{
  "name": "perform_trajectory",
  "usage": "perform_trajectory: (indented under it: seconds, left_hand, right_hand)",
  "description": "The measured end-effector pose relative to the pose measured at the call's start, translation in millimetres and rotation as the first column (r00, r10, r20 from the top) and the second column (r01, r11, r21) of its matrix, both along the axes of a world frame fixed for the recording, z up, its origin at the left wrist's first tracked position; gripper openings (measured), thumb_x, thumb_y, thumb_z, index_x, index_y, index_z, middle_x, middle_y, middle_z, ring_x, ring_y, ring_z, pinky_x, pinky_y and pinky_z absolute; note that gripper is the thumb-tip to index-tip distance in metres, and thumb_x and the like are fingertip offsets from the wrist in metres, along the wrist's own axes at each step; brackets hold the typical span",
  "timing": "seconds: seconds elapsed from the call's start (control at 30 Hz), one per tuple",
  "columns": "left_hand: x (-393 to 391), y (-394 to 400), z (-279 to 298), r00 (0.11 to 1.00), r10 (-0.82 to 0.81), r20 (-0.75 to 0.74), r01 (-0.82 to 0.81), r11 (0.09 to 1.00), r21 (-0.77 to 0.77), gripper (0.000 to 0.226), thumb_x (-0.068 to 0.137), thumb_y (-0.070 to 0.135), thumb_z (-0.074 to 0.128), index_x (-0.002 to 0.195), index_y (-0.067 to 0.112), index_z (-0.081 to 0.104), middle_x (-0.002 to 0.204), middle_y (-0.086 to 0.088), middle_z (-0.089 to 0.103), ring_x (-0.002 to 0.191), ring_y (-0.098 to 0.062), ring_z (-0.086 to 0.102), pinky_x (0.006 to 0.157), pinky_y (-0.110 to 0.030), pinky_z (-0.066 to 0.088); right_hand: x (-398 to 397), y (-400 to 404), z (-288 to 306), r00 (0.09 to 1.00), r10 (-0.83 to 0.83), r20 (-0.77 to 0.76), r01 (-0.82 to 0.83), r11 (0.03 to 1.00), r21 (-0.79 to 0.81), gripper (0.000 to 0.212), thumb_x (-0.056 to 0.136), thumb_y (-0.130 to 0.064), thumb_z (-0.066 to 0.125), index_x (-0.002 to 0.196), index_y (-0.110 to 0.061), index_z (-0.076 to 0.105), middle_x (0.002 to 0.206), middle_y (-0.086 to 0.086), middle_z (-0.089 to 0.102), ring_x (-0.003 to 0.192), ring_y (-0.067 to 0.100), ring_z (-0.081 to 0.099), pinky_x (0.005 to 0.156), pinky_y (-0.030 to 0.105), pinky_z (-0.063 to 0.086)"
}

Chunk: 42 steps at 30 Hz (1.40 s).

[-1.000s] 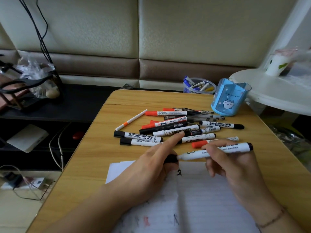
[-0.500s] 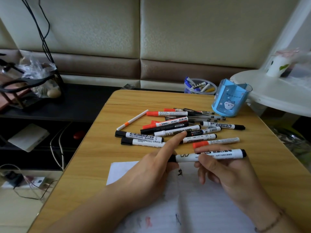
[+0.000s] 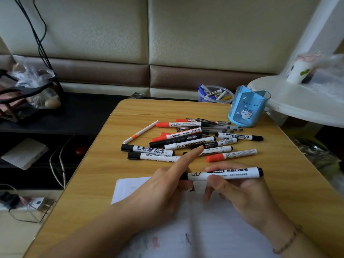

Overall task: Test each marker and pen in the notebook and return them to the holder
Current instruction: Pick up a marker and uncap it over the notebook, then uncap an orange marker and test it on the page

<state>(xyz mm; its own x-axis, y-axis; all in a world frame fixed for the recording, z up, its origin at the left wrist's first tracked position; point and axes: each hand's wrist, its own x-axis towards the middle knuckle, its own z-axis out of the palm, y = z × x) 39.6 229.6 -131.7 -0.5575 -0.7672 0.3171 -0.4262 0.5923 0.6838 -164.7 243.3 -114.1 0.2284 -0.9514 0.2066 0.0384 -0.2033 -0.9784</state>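
Over the open notebook [image 3: 223,216], both hands hold a white whiteboard marker [image 3: 236,173] level, its black cap pointing left. My right hand [image 3: 242,194] grips the barrel. My left hand [image 3: 162,189] pinches the capped end, and its index finger sticks out straight toward the pile. Several loose markers and pens [image 3: 186,142], with red and black caps, lie in a heap mid-table. At the table's far right corner stands the blue pen holder [image 3: 248,108], with nothing showing above its rim. A small black scribble [image 3: 192,189] marks the page beneath the marker.
Behind the wooden table's [image 3: 130,112] far edge sits a clear tub of markers [image 3: 216,94]. A white round table [image 3: 307,103] with a cup [image 3: 299,71] overlaps the right side. To the left there is a dark low shelf [image 3: 83,112] with cables.
My left hand has pushed the black cap onto the marker's tip. The marker has swung level, and both hands have risen a little off the page.
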Motion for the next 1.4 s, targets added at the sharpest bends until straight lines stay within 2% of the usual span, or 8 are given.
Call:
perform_trajectory:
  seconds: [0.13,0.23,0.37,0.43,0.53,0.73,0.9,1.4]
  left_hand:
    - [-8,-3,3,0.996,-0.05,-0.067,0.05,0.999,0.002,0.078,0.092,-0.006,0.049,0.152,0.035,0.02,0.107,0.004,0.064,0.09,-0.01,0.061,0.08,-0.017,0.049]
    - [-9,-2,2,0.999,0.005,-0.033,-0.005,1.0,0.0,0.082,0.093,0.024,0.064,0.152,0.043,0.01,0.116,0.019,0.057,0.096,0.002,0.056,0.082,-0.016,0.044]
    - [0,0,1,0.967,0.106,0.231,-0.079,0.989,-0.122,0.106,0.074,0.065,0.067,0.148,0.049,-0.007,0.121,0.035,0.036,0.116,0.007,0.032,0.103,-0.01,0.019]
    - [1,-1,3,0.938,0.135,0.32,-0.082,0.981,-0.176,0.101,0.072,0.073,0.06,0.148,0.049,-0.002,0.121,0.033,0.037,0.116,0.005,0.032,0.106,-0.018,0.02]
    - [2,-2,2,0.905,0.178,0.386,-0.1,0.972,-0.212,0.085,0.074,0.074,0.054,0.148,0.044,0.022,0.121,0.028,0.043,0.116,0.0,0.036,0.106,-0.026,0.027]
    - [-1,1,-1,0.905,0.193,0.379,-0.121,0.971,-0.206,0.074,0.076,0.069,0.05,0.144,0.046,0.031,0.128,0.028,0.041,0.12,0.002,0.033,0.106,-0.022,0.025]
    - [1,-1,-3,0.909,0.173,0.38,-0.104,0.975,-0.195,0.071,0.078,0.068,0.051,0.143,0.045,0.035,0.13,0.03,0.039,0.121,0.003,0.032,0.105,-0.021,0.024]
    - [3,-2,-8,0.912,0.192,0.361,-0.117,0.968,-0.22,0.081,0.077,0.068,0.054,0.148,0.046,0.022,0.122,0.028,0.044,0.113,0.001,0.038,0.103,-0.025,0.03]
  right_hand:
    - [9,-4,-11,0.979,-0.044,-0.199,0.014,0.989,-0.15,0.023,0.079,-0.05,0.069,0.089,-0.029,0.069,0.093,-0.002,0.069,0.087,0.015,0.068,0.075,0.021,0.052]
    - [10,-9,-14,0.974,-0.052,-0.222,-0.002,0.971,-0.238,0.018,0.087,-0.049,0.06,0.088,-0.032,0.065,0.112,-0.01,0.061,0.113,0.016,0.06,0.09,0.021,0.048]
    - [-19,-15,5,0.951,-0.281,-0.132,0.244,0.94,-0.238,0.009,0.092,-0.025,0.052,0.1,-0.03,0.055,0.099,0.002,0.071,0.093,0.017,0.069,0.078,0.029,0.056]
    - [-38,-21,10,0.823,-0.467,-0.324,0.407,0.882,-0.237,0.034,0.084,-0.034,0.061,0.113,-0.034,0.044,0.08,-0.001,0.073,0.073,0.011,0.07,0.063,0.029,0.059]
    - [-71,-30,8,0.419,-0.661,-0.623,0.591,0.719,-0.366,0.036,0.082,-0.046,0.066,0.112,-0.031,0.054,0.08,-0.012,0.068,0.065,0.013,0.065,0.052,0.037,0.056]
    - [-113,-36,-5,0.114,-0.598,-0.794,0.762,0.565,-0.316,0.028,0.083,-0.048,0.069,0.09,-0.022,0.073,0.087,-0.001,0.066,0.073,0.022,0.058,0.058,0.029,0.044]
    - [-116,-40,-13,0.193,-0.52,-0.832,0.778,0.598,-0.193,0.022,0.079,-0.044,0.075,0.091,-0.027,0.071,0.081,-0.006,0.066,0.079,0.022,0.062,0.073,0.037,0.054]
    - [-117,-40,-9,0.267,-0.551,-0.791,0.759,0.626,-0.179,0.046,0.077,-0.036,0.079,0.117,-0.018,0.065,0.113,0.006,0.067,0.09,0.021,0.057,0.073,0.033,0.045]
